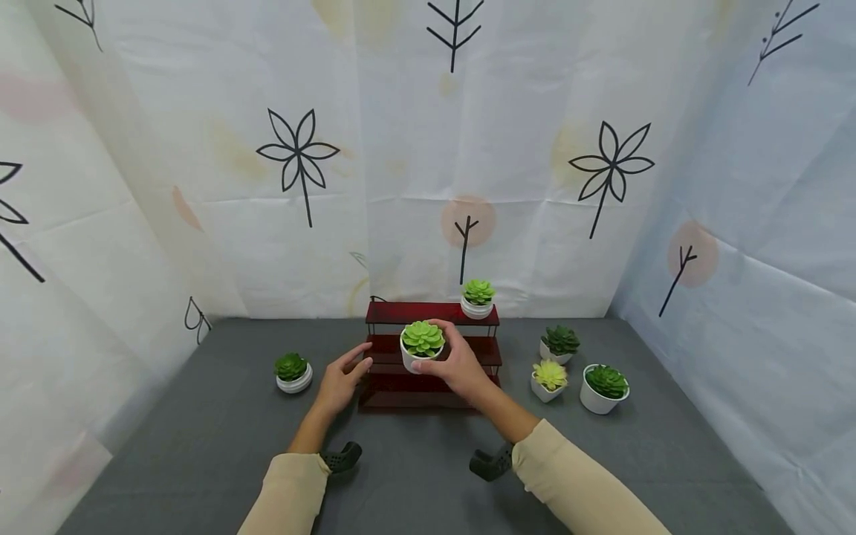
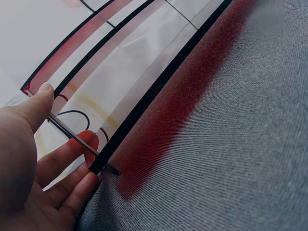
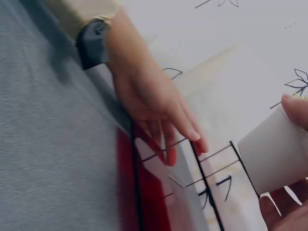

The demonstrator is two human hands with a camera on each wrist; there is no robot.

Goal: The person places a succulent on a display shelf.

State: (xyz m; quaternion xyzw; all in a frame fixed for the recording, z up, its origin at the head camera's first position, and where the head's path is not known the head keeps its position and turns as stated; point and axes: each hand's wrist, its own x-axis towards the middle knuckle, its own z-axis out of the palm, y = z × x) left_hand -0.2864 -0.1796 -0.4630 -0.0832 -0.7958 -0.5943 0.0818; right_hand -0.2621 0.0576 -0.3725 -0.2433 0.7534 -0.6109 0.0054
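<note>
Succulent pot [image 1: 422,346], white with a pale green rosette, sits in the right hand [image 1: 455,364] in the head view, held just in front of the middle step of the red stepped shelf [image 1: 432,357]. That grip is curled round the pot's wall, thumb on the near side and fingers round the far side. The left hand [image 1: 342,380] lies with straight fingers against the shelf's left end, holding nothing. Another potted succulent [image 1: 478,297] stands on the top step at the right. On the grey tabletop [image 1: 200,446] one dark green plant [image 1: 293,371] stands to the left of the shelf and three more pots [image 1: 575,368] stand to its right.

From the left wrist, the fingers [image 2: 72,147] touch the thin black frame at the shelf's lower corner, the thumb spread apart above; the hand is open and steadies the frame.

From the right wrist, the white pot [image 3: 272,151] shows at the right edge with a fingertip on its upper rim and the palm below; whether its base touches a step cannot be told. The other hand [image 3: 154,103] rests on the shelf frame beyond.

Judged from this, the step in hand is setting the pot on the shelf. The next move calls for lowering it level onto a step, base fully on the board, before the grip loosens.
</note>
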